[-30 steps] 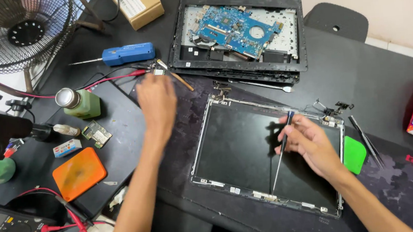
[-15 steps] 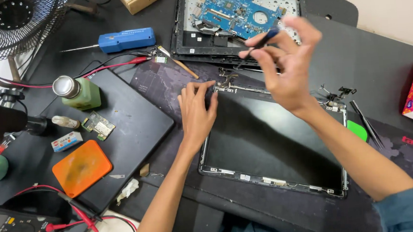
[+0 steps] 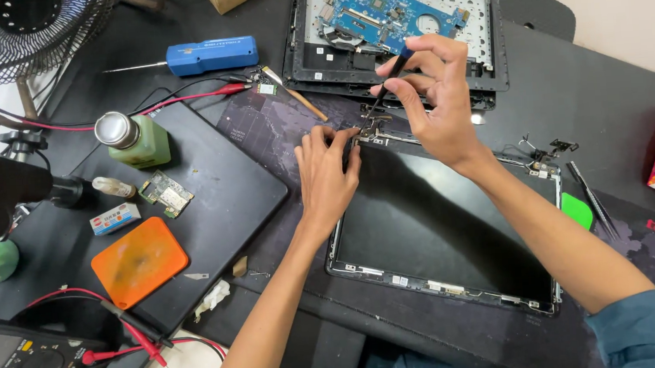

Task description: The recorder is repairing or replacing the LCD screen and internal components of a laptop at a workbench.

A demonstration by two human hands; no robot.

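- Laptop screen panel (image 3: 440,230) lying flat just below both hands, hinge corner (image 3: 370,130) under the fingertips.
- Right hand (image 3: 434,98) pinching a thin screwdriver (image 3: 390,85), tip down at the hinge; likely risk: slipping onto the glass.
- Left hand (image 3: 327,176) pressing flat, grasping nothing; heavy pressure could crack the panel.
- Beyond the right hand, exposed blue motherboard (image 3: 380,8), easily knocked.

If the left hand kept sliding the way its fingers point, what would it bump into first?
Probably the metal hinge at the screen panel's top corner; the left hand's fingertips are already about touching it.
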